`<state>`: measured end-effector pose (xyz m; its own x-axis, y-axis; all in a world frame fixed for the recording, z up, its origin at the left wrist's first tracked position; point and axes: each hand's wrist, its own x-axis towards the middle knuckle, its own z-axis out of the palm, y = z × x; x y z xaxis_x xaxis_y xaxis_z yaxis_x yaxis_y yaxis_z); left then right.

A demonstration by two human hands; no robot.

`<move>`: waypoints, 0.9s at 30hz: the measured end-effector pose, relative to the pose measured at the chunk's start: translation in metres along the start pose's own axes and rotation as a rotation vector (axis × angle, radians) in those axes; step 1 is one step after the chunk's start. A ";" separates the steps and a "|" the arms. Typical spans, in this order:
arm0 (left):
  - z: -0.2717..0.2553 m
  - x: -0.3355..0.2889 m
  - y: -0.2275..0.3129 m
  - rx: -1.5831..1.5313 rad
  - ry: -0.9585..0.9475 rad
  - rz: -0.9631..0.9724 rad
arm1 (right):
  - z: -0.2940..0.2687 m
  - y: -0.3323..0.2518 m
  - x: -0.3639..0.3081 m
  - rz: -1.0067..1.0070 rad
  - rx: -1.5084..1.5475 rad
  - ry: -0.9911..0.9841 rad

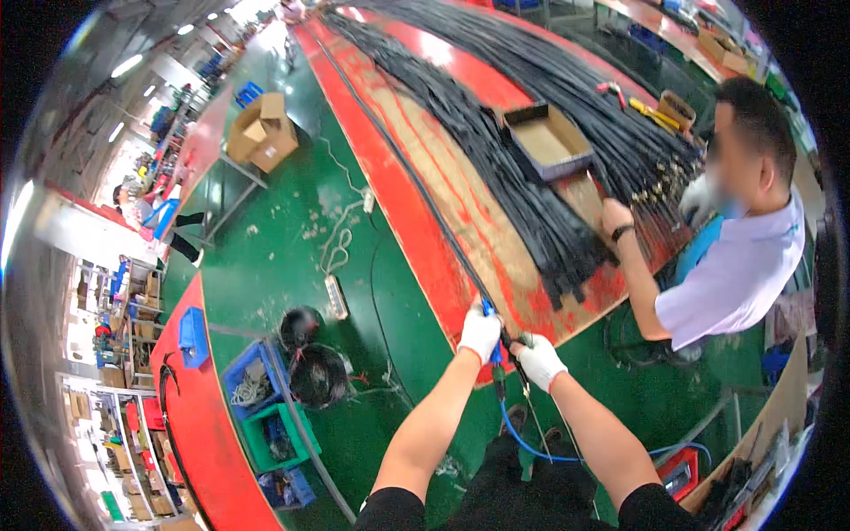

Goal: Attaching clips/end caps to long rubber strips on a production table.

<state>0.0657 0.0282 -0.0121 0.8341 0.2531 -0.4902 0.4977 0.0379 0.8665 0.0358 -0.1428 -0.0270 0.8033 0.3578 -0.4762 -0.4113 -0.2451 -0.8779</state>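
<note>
My left hand point(481, 334), in a white glove, is closed round a slim blue air tool point(497, 355) at the table's near corner. A blue hose point(522, 440) runs from the tool's lower end. My right hand point(538, 361), also gloved in white, is closed beside it on the end of a long black tube point(425, 199). That tube stretches up along the left edge of the red table point(390, 190). Thin rods or wires point(567, 425) hang below my right hand. The gloves hide the exact contact between tool and tube.
Bundles of black tubes point(531, 221) cover the table, with an open cardboard tray point(544, 146) among them. A co-worker point(744, 239) stands at the right, arm over the table. A power strip point(336, 297) and black coils point(319, 373) lie on the green floor; blue and green crates point(274, 438) stand left.
</note>
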 end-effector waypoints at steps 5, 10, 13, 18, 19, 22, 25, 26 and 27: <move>0.002 -0.010 -0.025 0.101 0.126 0.076 | -0.012 -0.032 -0.006 0.099 -0.021 -0.104; 0.017 -0.088 -0.007 0.281 0.291 0.120 | -0.061 -0.027 0.006 0.143 0.081 -0.030; 0.022 -0.146 -0.017 0.443 0.185 0.126 | -0.083 -0.036 0.009 0.111 0.087 -0.032; -0.005 -0.178 -0.112 0.607 0.184 0.192 | -0.082 -0.030 0.018 0.030 0.064 -0.027; -0.015 -0.188 -0.152 0.478 0.227 0.086 | -0.088 -0.046 0.014 0.109 -0.065 -0.097; -0.034 -0.178 -0.183 0.454 0.300 0.011 | -0.103 -0.010 0.017 0.239 0.185 -0.067; -0.094 -0.142 -0.297 0.357 0.318 -0.139 | -0.086 -0.004 0.010 0.239 0.164 -0.046; -0.109 -0.131 -0.321 0.256 0.333 -0.208 | -0.075 -0.011 0.011 0.251 0.133 -0.065; -0.123 -0.112 -0.348 0.154 0.376 -0.266 | -0.065 -0.014 0.013 0.258 -0.080 -0.096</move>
<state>-0.2300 0.1054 -0.2469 0.5436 0.5870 -0.6000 0.7349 0.0126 0.6781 0.0801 -0.1930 -0.0180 0.6302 0.3570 -0.6895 -0.5589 -0.4079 -0.7220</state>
